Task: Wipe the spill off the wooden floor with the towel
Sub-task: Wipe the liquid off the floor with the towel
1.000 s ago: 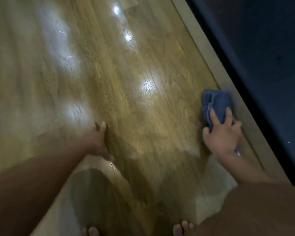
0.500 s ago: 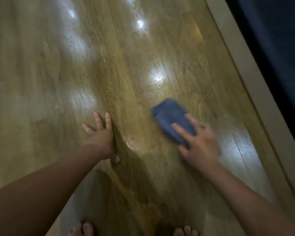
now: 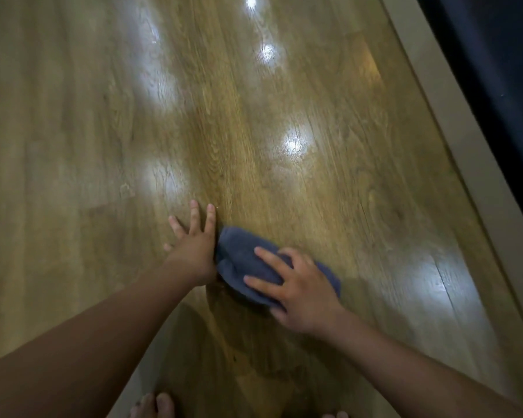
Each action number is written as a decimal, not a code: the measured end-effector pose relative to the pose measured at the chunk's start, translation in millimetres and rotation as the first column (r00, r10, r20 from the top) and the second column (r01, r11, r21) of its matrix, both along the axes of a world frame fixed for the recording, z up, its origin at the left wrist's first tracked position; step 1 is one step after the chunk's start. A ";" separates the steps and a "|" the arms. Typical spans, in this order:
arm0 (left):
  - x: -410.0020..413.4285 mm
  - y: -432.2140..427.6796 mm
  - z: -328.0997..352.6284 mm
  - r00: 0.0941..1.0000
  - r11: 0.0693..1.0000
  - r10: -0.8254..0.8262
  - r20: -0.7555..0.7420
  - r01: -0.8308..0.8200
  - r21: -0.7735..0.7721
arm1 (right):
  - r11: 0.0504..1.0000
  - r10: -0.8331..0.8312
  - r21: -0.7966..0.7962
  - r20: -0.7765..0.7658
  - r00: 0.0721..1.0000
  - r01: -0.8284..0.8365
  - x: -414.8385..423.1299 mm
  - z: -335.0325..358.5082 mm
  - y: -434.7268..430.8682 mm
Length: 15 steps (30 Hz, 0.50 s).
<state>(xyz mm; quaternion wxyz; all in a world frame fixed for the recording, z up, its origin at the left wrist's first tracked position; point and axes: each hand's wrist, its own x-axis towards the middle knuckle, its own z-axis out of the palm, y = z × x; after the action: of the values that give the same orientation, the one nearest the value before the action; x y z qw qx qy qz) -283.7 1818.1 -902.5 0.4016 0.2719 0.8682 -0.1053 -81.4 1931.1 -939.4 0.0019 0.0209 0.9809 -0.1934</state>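
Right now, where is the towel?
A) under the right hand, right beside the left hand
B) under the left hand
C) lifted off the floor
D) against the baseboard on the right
A: the right hand presses the towel down on the wooden floor, with the towel's edge up against the left hand.

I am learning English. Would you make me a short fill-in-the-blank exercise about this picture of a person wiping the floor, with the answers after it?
1. The right hand presses a ____ towel onto the wooden floor.
2. The left hand lies flat on the floor, just to the ____ of the towel.
3. A pale strip runs along the floor's ____ side.
Missing words: blue; left; right.
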 end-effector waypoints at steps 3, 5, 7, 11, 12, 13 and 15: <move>1.1 -5.1 -1.3 1.000 0.999 0.026 -0.007 -0.026 0.023 | 0.999 -0.035 0.000 -0.029 0.999 0.035 23.1 -8.2 49.8; 2.4 -4.8 -2.1 0.999 0.999 0.033 -0.018 -0.033 0.024 | 0.921 -0.390 -0.002 -0.038 0.920 0.391 57.8 -11.2 95.4; 1.9 -0.6 -3.3 0.999 0.999 0.035 -0.022 -0.035 0.022 | 0.664 -0.748 -0.016 -0.042 0.663 0.748 86.9 -2.1 137.2; 2.8 -0.9 0.6 0.999 1.000 0.008 -0.050 -0.008 -0.003 | 0.242 -0.970 0.115 0.058 0.237 0.963 56.9 1.9 148.1; 0.1 -1.4 4.4 0.997 1.000 -0.004 -0.079 0.005 0.007 | 0.275 -0.961 0.132 0.058 0.270 0.952 34.8 2.4 133.5; -5.5 -2.3 8.1 0.990 0.998 -0.012 -0.140 0.020 0.054 | 0.363 -0.932 0.125 0.057 0.358 0.923 8.8 1.5 112.1; -23.3 -3.0 10.3 0.946 0.948 0.023 -0.324 0.082 0.307 | 0.622 -0.780 0.126 0.014 0.626 0.773 -40.8 -5.0 55.2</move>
<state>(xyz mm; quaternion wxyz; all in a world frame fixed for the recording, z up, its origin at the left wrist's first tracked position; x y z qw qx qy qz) -306.9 1815.1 -892.2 0.2031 0.3249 0.9236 -0.0140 -122.2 1986.3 -944.5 -0.0500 0.4485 0.8841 -0.1210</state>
